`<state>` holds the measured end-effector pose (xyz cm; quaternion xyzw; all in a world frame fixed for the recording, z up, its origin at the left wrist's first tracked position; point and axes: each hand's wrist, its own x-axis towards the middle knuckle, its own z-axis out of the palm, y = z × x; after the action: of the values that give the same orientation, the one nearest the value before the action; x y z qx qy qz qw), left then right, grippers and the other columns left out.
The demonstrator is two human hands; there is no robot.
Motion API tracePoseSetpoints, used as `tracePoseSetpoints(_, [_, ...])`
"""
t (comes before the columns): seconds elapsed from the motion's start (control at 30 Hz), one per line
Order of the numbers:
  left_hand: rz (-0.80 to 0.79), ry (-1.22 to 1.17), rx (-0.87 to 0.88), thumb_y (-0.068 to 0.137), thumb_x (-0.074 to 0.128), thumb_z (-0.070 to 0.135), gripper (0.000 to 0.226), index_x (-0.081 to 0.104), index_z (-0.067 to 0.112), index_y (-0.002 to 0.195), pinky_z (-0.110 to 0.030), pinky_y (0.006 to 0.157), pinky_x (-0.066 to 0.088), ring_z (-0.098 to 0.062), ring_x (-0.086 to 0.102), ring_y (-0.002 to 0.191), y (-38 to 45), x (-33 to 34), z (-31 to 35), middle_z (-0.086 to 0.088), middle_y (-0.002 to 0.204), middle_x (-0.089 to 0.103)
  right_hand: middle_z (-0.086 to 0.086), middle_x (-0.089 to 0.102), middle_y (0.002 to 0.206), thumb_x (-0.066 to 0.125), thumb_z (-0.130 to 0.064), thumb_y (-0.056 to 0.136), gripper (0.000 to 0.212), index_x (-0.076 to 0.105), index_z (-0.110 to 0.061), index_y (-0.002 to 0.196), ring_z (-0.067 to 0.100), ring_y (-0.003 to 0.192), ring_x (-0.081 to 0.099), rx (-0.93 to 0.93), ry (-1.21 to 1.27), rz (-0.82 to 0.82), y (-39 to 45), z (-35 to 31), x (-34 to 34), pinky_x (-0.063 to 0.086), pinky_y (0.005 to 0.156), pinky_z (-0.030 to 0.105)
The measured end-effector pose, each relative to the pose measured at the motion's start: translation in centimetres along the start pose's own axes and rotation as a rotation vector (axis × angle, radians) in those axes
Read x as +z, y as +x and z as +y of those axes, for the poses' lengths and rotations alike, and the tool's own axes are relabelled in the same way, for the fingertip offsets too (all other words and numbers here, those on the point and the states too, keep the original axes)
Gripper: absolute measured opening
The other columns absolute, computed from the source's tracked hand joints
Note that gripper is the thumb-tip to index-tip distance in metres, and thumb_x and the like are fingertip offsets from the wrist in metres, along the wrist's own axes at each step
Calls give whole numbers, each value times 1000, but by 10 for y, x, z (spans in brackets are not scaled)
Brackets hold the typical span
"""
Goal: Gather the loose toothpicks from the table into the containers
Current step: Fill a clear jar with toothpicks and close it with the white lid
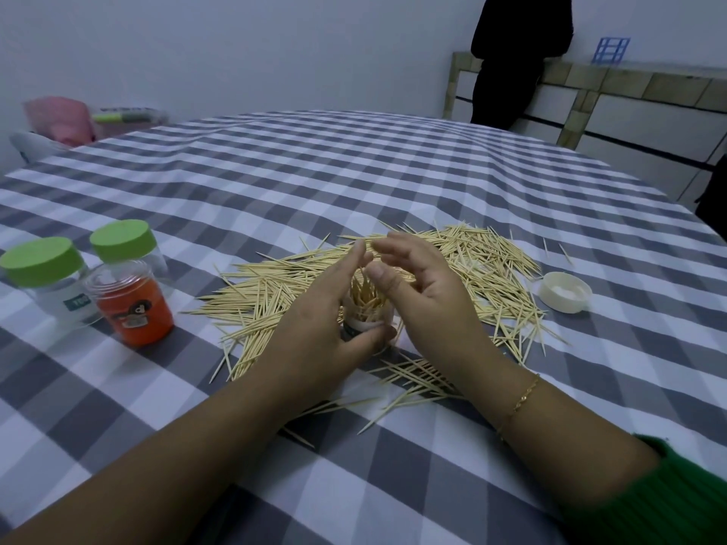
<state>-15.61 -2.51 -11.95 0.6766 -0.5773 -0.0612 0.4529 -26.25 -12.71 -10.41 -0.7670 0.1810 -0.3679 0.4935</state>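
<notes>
**Hands Close Around a Half-Filled Container**

Green ribbed sleeve (684,501) cuffs the right arm. Checked cloth table (354,171) stretches wide and bare beyond the loose toothpicks (484,265), thin pale slivers heaped mid-table. Left hand (314,332) grips a small round container (364,322) bristling with upright picks; right hand (425,293) hovers beside it, fingers loosely curled, holding nothing visible. 3 jars (133,304) stand left; 1 white lid (564,291) lies right.
</notes>
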Motion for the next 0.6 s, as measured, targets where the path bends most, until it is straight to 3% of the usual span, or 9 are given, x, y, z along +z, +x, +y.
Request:
tracePoseSetpoints(0.07, [-18, 50, 20, 75, 70, 36, 80, 30, 32, 144, -6, 104, 26, 14, 30, 129, 2, 0, -2, 23, 143, 36, -4, 56, 121, 55, -31, 92, 26, 55, -28, 118, -4, 103, 56, 126, 154, 11, 2, -3, -2, 47, 78, 10])
tracePoseSetpoints(0.17, [-28, 99, 33, 73, 66, 41, 77, 37, 26, 143, -9, 107, 24, 6, 33, 131, 3, 0, -4, 12, 144, 42, -14, 56, 110, 45, -34, 95, 35, 51, -22, 128, -10, 95, 53, 202, 139, 1, 4, -3, -3, 42, 73, 0])
tracePoseSetpoints(0.27, [-22, 52, 24, 75, 71, 38, 81, 28, 35, 144, -6, 102, 28, 8, 38, 126, 1, -1, -4, 16, 141, 42, -11, 57, 120, 41, -32, 99, 34, 51, -22, 130, 2, 110, 51, 220, 17, -26, 7, -5, -9, 41, 82, 7])
tracePoseSetpoints(0.33, [-14, 30, 35, 76, 72, 35, 86, 18, 45, 142, -5, 99, 30, 10, 37, 125, -1, -2, -2, 22, 141, 39, -7, 55, 130, 40, -20, 100, 32, 53, -24, 130, 4, 114, 48, 211, -191, -66, 11, -6, -21, 40, 96, 22])
tracePoseSetpoints(0.4, [-3, 91, 84, 73, 68, 42, 86, 16, 52, 141, -13, 103, 30, 8, 33, 129, 0, -3, -1, 23, 141, 34, -7, 47, 139, 41, -13, 96, 42, 49, -30, 134, 9, 117, 42, 204, -611, -166, 14, -7, -38, 28, 106, 39])
tracePoseSetpoints(0.47, [10, 193, 171, 75, 62, 48, 83, 17, 45, 144, -26, 105, 29, 6, 28, 131, 1, -2, -1, 21, 145, 29, -7, 35, 148, 44, -13, 91, 54, 38, -33, 141, 11, 133, 25, 224, -947, -271, 13, -8, -52, 15, 106, 38])
tracePoseSetpoints(0.53, [38, 297, 261, 78, 56, 48, 77, 21, 34, 146, -29, 103, 25, 6, 24, 133, 1, -2, -4, 16, 148, 26, -5, 27, 151, 47, -14, 88, 62, 29, -29, 145, 10, 136, 12, 315, -1027, -372, 10, -12, -62, 11, 106, 38])
tracePoseSetpoints(0.6, [41, 372, 312, 81, 54, 46, 72, 26, 27, 145, -30, 99, 25, -1, 24, 138, 1, -1, -7, 13, 150, 28, -3, 25, 150, 50, -18, 88, 62, 26, -23, 144, 12, 136, 11, 409, -1042, -447, 6, -14, -67, 12, 107, 41])
